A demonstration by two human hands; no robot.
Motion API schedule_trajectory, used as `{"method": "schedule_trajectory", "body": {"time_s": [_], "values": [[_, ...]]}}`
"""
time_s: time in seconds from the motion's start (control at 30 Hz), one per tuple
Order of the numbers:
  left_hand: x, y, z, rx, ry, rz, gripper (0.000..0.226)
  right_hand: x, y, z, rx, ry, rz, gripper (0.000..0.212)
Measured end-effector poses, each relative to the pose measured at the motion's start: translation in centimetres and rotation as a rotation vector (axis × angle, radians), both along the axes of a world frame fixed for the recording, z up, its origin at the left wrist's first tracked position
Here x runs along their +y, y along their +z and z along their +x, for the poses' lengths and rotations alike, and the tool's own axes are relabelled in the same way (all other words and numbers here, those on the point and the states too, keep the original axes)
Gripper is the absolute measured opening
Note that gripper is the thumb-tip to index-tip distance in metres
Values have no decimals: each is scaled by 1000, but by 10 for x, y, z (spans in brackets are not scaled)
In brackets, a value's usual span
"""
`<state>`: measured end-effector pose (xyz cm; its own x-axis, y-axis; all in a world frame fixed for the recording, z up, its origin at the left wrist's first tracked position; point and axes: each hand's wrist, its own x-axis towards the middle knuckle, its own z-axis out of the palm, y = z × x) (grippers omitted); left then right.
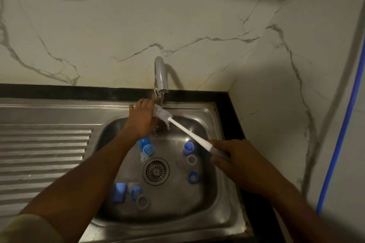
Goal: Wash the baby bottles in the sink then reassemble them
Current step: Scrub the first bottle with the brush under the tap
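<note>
Kitchen corner, seen standing at the counter. All places are given from the drain.

1. Marble wall, veined grey, far behind the drain.
2. Steel sink, with the drain at the middle of its basin.
3. Ribbed drainboard, left of the drain.
4. Faucet, behind the drain, with water running.
5. Left hand, behind and slightly left of the drain. Its fingers are spread, nearly straight, and laid against the brush bristles under the stream.
6. Right hand, right of the drain, wrapped round the brush handle.
7. Bottle brush, white, slanting from the right hand up to the faucet.
8. Baby bottle parts, loose on the basin floor:
   - Blue bottle body and blue collar, just behind-left of the drain.
   - Blue cap, grey ring and blue ring, in a line to the right.
   - Blue cover, second blue ring and second grey ring, in front-left.
</note>
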<state>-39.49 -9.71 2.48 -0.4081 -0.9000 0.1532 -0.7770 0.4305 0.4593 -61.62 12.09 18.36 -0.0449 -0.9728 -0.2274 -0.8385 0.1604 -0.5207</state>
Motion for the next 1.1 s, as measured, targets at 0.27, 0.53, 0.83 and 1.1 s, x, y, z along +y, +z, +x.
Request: {"method": "schedule_trajectory", "body": {"time_s": [0.27, 0.53, 0.83, 1.1], "values": [[20, 15, -5, 873, 134, 794, 44, 18, -23, 40, -882, -548, 259, 21], [37, 12, -22, 1128, 169, 770, 31, 7, -30, 74, -1173, -670, 271, 34], [34, 22, -13, 1179, 156, 840, 28, -4, -16, 88, -1339, -753, 313, 36], [36, 8, -12, 1308, 325, 810, 41, 8, -9, 115, -1378, -776, 357, 23]]}}
